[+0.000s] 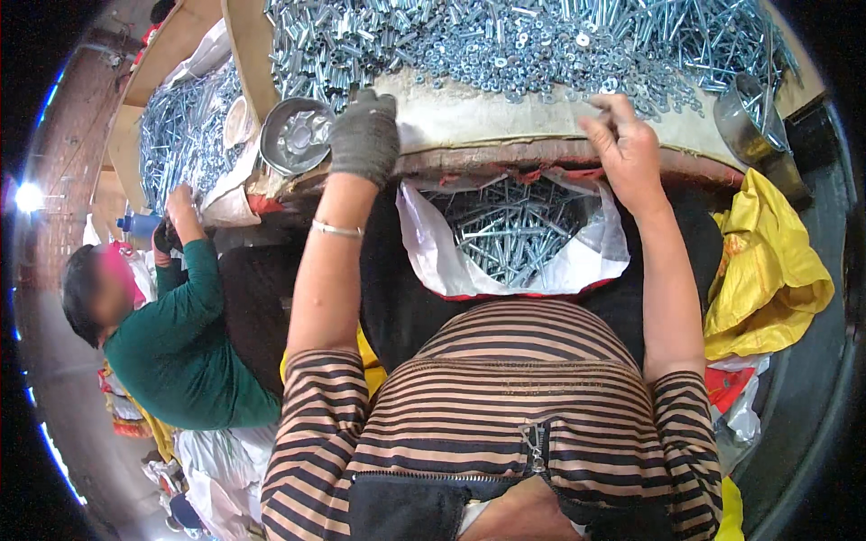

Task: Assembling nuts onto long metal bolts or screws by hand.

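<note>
My left hand (364, 135), in a grey knitted glove, rests curled at the near edge of the bench (469, 117); whether its grip holds anything I cannot tell. My bare right hand (622, 149) hovers at the same edge farther right, fingers pinched together, apparently on a small piece too tiny to identify. The heap of silvery zinc-plated bolts and washers (505, 45) covers the bench beyond both hands, within easy reach. A white plastic sack (433, 252) hangs open below the near edge, between my arms, seemingly placed to catch the loose bolts (514, 239) inside. A round metal bowl (296, 135) sits just left of the glove. A co-worker's hand (180, 203) works the adjoining bench.
</note>
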Demonstrator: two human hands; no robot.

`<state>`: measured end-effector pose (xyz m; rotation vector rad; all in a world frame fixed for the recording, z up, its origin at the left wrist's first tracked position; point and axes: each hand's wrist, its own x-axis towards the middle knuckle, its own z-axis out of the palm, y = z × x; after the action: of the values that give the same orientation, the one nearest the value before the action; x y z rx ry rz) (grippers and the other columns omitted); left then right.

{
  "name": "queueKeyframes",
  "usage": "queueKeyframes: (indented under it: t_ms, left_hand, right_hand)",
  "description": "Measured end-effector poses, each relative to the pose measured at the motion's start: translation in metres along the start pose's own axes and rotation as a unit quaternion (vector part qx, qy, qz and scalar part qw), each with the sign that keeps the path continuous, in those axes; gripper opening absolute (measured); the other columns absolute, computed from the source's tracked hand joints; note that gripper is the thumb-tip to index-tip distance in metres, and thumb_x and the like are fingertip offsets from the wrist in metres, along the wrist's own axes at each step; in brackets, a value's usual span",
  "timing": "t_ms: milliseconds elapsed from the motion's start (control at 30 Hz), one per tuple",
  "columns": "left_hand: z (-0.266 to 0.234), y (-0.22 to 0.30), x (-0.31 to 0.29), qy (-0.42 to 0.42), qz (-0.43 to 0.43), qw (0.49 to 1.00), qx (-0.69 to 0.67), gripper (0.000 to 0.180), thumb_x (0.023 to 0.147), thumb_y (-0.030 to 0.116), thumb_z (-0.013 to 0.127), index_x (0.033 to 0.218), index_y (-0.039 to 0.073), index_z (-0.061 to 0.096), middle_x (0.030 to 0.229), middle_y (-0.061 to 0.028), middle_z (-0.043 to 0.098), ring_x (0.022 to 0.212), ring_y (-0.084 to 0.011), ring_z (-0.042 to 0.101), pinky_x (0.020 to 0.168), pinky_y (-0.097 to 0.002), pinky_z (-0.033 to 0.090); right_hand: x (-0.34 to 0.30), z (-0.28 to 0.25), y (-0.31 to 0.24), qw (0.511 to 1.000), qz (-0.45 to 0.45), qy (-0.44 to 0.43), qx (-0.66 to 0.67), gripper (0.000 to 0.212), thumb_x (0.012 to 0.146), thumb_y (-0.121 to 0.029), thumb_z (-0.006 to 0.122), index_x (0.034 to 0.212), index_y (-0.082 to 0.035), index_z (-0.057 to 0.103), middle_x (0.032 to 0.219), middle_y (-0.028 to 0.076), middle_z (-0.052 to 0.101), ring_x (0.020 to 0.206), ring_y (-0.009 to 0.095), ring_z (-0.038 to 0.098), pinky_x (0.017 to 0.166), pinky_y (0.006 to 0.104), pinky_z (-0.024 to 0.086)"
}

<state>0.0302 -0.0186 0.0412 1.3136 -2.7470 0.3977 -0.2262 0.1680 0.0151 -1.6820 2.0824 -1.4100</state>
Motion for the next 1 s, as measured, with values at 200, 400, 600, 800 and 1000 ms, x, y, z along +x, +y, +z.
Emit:
queueKeyframes:
  t_ms: [200, 400, 600, 800, 1000]
  left_hand:
    - [0.036, -0.025, 0.050, -0.088, -0.002, 0.993, 0.079, 0.017, 0.085, 0.024, 0.054, 0.091, 0.010, 0.063, 0.098, -0.0162, 0.062, 0.086, -0.0326, 0.065, 0.072, -0.0446, 0.051]
    - [0.052, -0.036, 0.093, -0.017, -0.201, 0.935, -0.290, 0.038, 0.077, 0.034, 0.056, 0.098, 0.003, 0.065, 0.096, -0.0205, 0.065, 0.095, -0.0371, 0.062, 0.082, -0.0413, 0.048]
    - [0.048, 0.013, 0.129, -0.038, -0.224, 0.960, -0.165, 0.045, 0.078, 0.037, 0.053, 0.101, -0.001, 0.063, 0.106, -0.0268, 0.061, 0.101, -0.0390, 0.060, 0.088, -0.0429, 0.046]
    - [0.048, 0.006, 0.133, -0.090, -0.200, 0.959, -0.181, 0.049, 0.077, 0.037, 0.056, 0.109, 0.000, 0.059, 0.112, -0.0260, 0.059, 0.107, -0.0381, 0.058, 0.092, -0.0421, 0.044]
    - [0.071, -0.011, 0.134, -0.107, -0.150, 0.955, -0.234, 0.038, 0.072, 0.034, 0.066, 0.096, 0.003, 0.065, 0.093, -0.0191, 0.066, 0.081, -0.0325, 0.063, 0.073, -0.0392, 0.049]
  right_hand:
    - [-0.005, 0.017, 0.046, 0.964, -0.126, 0.095, -0.213, 0.017, 0.078, -0.016, 0.065, 0.090, -0.008, 0.056, 0.080, 0.009, 0.058, 0.074, 0.031, 0.059, 0.061, 0.0389, 0.047]
    - [0.000, 0.025, 0.044, 0.964, -0.104, 0.125, -0.213, 0.012, 0.077, -0.013, 0.065, 0.084, -0.009, 0.055, 0.078, 0.007, 0.056, 0.071, 0.028, 0.058, 0.059, 0.0377, 0.047]
    - [0.001, 0.026, 0.046, 0.957, -0.118, 0.149, -0.218, 0.011, 0.076, -0.011, 0.064, 0.083, -0.010, 0.055, 0.076, 0.006, 0.055, 0.070, 0.026, 0.057, 0.057, 0.0369, 0.047]
    - [0.001, 0.026, 0.047, 0.959, -0.127, 0.152, -0.205, 0.011, 0.076, -0.011, 0.065, 0.082, -0.010, 0.055, 0.076, 0.006, 0.054, 0.069, 0.026, 0.057, 0.057, 0.0369, 0.046]
    - [0.000, 0.026, 0.046, 0.956, -0.134, 0.155, -0.211, 0.012, 0.076, -0.011, 0.065, 0.082, -0.010, 0.054, 0.075, 0.006, 0.053, 0.069, 0.026, 0.056, 0.057, 0.0377, 0.046]
